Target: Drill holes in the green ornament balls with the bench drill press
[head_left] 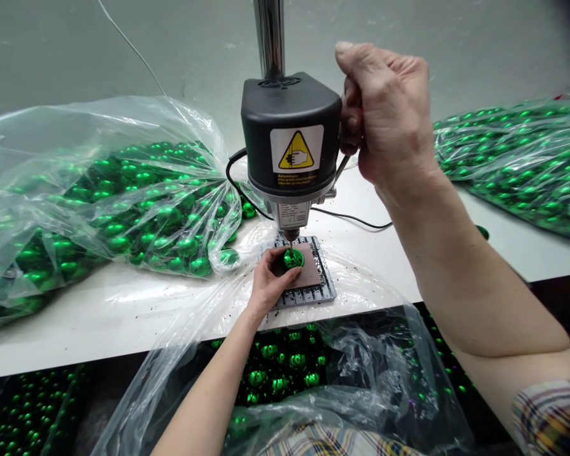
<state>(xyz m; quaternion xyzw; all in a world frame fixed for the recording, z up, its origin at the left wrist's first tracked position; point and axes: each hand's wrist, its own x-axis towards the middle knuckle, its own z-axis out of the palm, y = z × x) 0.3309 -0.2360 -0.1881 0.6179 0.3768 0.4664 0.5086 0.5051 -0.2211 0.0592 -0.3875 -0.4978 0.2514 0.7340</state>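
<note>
A shiny green ball [294,258] rests on a brown board [311,275] over the slotted metal base [330,292] of a small bench drill press [292,107]. My left hand [267,280] pinches the ball from the left between thumb and fingers. The thin drill bit [291,243] comes down to the top of the ball; whether it has gone in, I cannot tell. Up at the right of the black motor housing, my right hand [393,107] is closed around the feed lever [342,167], whose grip end is mostly hidden by the fingers.
Clear plastic bags of green balls lie on the white table [95,329]: one bag [156,209] at left, another [522,164] at right. Below the front edge, an open bag [285,361] holds more balls. A black cable [356,218] runs behind the base. Dark shavings litter the base.
</note>
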